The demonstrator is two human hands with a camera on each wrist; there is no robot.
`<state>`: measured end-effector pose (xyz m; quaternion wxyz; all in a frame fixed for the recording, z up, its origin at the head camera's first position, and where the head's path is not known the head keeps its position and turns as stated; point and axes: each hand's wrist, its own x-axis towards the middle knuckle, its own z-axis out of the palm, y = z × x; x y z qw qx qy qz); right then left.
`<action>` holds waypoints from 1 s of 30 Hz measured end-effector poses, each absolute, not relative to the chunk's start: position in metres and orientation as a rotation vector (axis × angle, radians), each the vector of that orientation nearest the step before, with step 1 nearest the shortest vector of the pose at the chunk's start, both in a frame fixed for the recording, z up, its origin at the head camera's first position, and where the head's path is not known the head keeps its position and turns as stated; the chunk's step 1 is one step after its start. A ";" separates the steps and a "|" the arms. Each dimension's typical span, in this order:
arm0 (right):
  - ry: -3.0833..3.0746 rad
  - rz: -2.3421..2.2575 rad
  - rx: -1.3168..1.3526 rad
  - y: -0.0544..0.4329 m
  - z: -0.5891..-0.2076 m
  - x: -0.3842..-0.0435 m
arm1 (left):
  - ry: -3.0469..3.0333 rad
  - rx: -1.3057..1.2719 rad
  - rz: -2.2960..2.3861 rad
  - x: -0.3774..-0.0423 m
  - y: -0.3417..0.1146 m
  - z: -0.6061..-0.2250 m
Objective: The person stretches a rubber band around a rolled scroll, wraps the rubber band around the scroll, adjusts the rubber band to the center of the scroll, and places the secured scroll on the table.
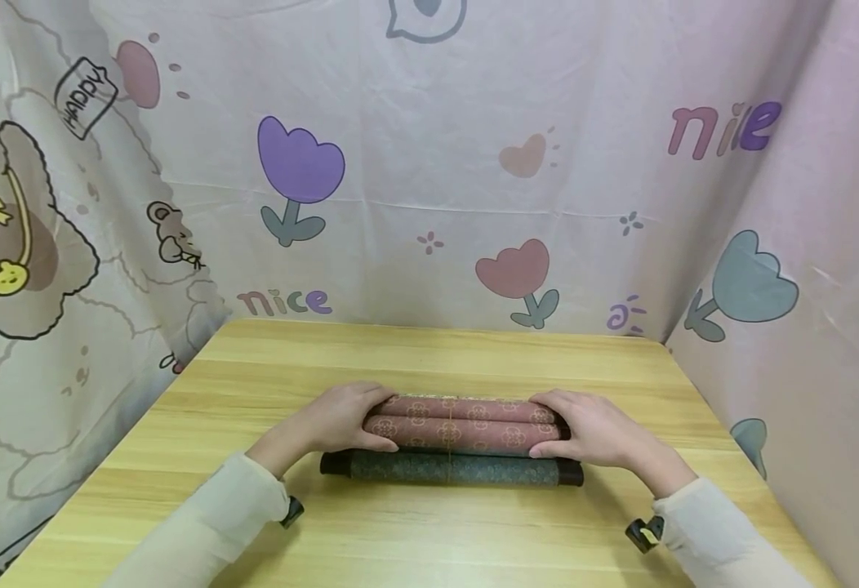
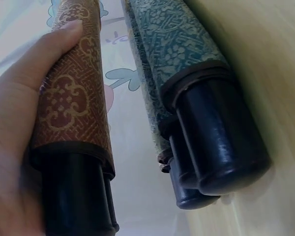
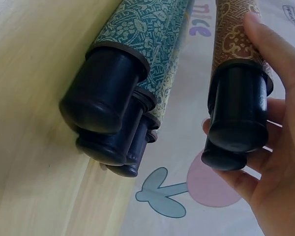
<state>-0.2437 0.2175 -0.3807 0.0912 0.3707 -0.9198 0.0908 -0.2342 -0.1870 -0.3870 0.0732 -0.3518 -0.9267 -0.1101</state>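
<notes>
Both hands hold a pair of red brocade scrolls (image 1: 466, 433) with gold flower patterns, one at each end. The left hand (image 1: 352, 418) has its thumb on the near side of the red brocade, and in the left wrist view it grips the red scroll (image 2: 71, 98) just above a black end knob (image 2: 73, 196). At the other end the right hand (image 1: 580, 429) curls round the rolls, its thumb lying on the brocade near the black knob (image 3: 238, 108). Below, teal scrolls (image 1: 455, 469) lie on the table; the wrist views show a gap between them and the red ones.
The teal group has several black knobs (image 3: 105, 91) at its ends. Beneath is a pale wooden table (image 1: 429, 531). A printed curtain (image 1: 415, 147) with flowers hangs behind the table and along both sides. Thin cords cross the middle of the scrolls.
</notes>
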 end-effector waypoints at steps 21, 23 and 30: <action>-2.771 0.310 1.036 0.218 -0.371 -0.267 | -2.874 -1.045 -0.325 -0.259 -0.181 -0.375; -2.775 0.318 1.035 0.218 -0.371 -0.270 | -2.884 -1.041 -0.333 -0.262 -0.180 -0.375; -2.777 0.343 1.044 0.215 -0.369 -0.278 | -2.909 -1.044 -0.384 -0.272 -0.179 -0.373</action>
